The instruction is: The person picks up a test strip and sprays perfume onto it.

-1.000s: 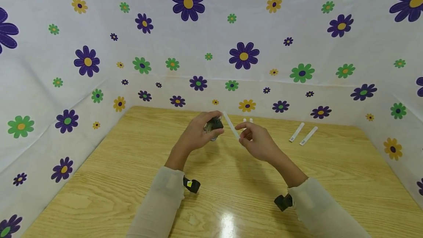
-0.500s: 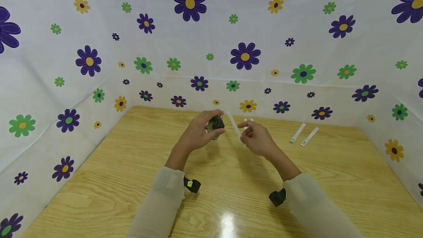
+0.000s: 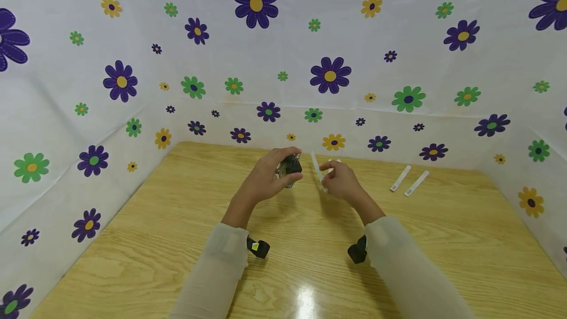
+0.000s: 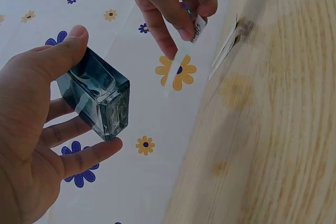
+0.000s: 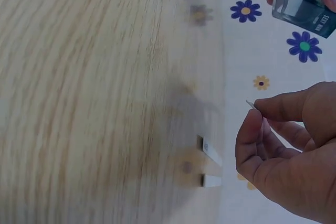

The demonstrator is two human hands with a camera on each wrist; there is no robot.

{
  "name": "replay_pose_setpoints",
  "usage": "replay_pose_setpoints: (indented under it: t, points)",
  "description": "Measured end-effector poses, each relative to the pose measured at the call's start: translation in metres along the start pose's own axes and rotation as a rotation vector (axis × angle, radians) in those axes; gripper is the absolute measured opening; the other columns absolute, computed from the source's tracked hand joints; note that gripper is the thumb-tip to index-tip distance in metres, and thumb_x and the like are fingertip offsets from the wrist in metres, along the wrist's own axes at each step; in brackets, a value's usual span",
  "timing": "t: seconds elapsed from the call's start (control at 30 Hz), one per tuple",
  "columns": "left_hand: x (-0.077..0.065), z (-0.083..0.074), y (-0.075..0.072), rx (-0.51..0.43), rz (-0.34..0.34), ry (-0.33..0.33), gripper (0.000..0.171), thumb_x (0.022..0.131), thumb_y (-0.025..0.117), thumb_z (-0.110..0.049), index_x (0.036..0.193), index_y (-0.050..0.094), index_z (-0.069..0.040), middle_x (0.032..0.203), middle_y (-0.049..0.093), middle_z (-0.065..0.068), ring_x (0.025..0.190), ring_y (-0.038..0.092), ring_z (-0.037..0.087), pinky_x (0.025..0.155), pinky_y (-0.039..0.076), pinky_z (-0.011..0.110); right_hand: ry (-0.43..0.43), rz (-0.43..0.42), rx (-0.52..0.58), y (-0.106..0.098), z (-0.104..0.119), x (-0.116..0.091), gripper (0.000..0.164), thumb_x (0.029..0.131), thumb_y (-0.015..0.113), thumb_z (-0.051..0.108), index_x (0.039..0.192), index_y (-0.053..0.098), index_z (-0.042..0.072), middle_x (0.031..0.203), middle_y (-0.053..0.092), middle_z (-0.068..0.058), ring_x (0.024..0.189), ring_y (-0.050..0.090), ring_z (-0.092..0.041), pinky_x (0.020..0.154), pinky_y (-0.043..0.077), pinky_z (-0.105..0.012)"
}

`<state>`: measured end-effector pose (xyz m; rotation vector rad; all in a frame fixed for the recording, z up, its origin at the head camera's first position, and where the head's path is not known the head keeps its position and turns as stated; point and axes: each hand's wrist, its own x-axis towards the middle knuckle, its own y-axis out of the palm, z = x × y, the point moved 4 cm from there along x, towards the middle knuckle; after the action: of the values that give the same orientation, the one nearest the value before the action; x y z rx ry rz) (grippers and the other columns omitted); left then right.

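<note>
Bottle (image 4: 94, 93): left hand (image 3: 265, 177) is gripping its sides.
Strip (image 3: 317, 167): right hand (image 3: 343, 181) is pinching one end, right of bottle, apart.
Technique: light pinching should be keeping the strip straight.

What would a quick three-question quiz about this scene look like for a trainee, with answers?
1. Which hand holds the bottle?
2. True or false: the white strip in the right hand is touching the bottle.
3. The table surface looks like: A) stripes of cloth, B) pale wood grain, C) black stone.

Key:
1. The left hand.
2. False; a gap separates them.
3. B.
</note>
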<state>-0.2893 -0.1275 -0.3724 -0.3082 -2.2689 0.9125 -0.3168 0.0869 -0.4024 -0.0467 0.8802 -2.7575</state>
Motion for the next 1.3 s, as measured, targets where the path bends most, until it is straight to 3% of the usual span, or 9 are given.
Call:
replay_pose_setpoints:
  t: [0.17, 0.43, 0.73, 1.03, 1.3]
  points:
    - [0.002, 0.0, -0.001, 0.018, 0.0, 0.011, 0.056, 0.097, 0.073, -0.035, 0.147, 0.052, -0.022, 0.141, 0.057, 0.009, 0.123, 0.058, 0.029, 0.094, 0.053, 0.051, 0.062, -0.016, 0.044, 0.003, -0.005, 0.01, 0.039, 0.097, 0.059, 0.0, 0.136, 0.058, -0.002, 0.107, 0.067, -0.02, 0.076, 0.065, -0.022, 0.065, 0.051, -0.028]
    - [0.002, 0.0, 0.0, 0.022, 0.018, 0.001, 0.055, 0.096, 0.074, -0.036, 0.145, 0.053, -0.023, 0.137, 0.059, 0.01, 0.119, 0.059, 0.027, 0.096, 0.053, 0.049, 0.14, -0.033, 0.075, 0.008, -0.01, 0.015, 0.04, 0.096, 0.06, -0.001, 0.136, 0.059, -0.005, 0.097, 0.069, -0.017, 0.074, 0.06, -0.018, 0.065, 0.049, -0.026]
    - [0.001, 0.001, 0.0, 0.042, 0.018, -0.016, 0.056, 0.095, 0.074, -0.039, 0.145, 0.053, -0.026, 0.135, 0.06, 0.007, 0.12, 0.059, 0.025, 0.098, 0.052, 0.048, 0.215, -0.031, 0.15, 0.012, -0.012, 0.016, 0.038, 0.099, 0.062, 0.0, 0.137, 0.057, -0.007, 0.124, 0.061, -0.026, 0.084, 0.067, -0.022, 0.08, 0.057, -0.034]
    - [0.0, 0.001, 0.001, 0.027, 0.024, -0.024, 0.056, 0.095, 0.075, -0.039, 0.146, 0.053, -0.026, 0.133, 0.061, 0.007, 0.117, 0.06, 0.025, 0.096, 0.053, 0.05, 0.238, -0.032, 0.188, 0.015, -0.017, 0.018, 0.039, 0.098, 0.062, -0.003, 0.136, 0.056, -0.011, 0.12, 0.06, -0.028, 0.079, 0.07, -0.021, 0.074, 0.06, -0.03]
    - [0.0, 0.001, 0.002, 0.007, 0.03, -0.022, 0.056, 0.095, 0.075, -0.037, 0.146, 0.054, -0.025, 0.131, 0.061, 0.007, 0.114, 0.06, 0.025, 0.095, 0.053, 0.052, 0.246, -0.016, 0.131, 0.01, -0.016, 0.015, 0.037, 0.1, 0.061, 0.001, 0.136, 0.06, -0.006, 0.122, 0.062, -0.024, 0.085, 0.068, -0.022, 0.077, 0.057, -0.031]
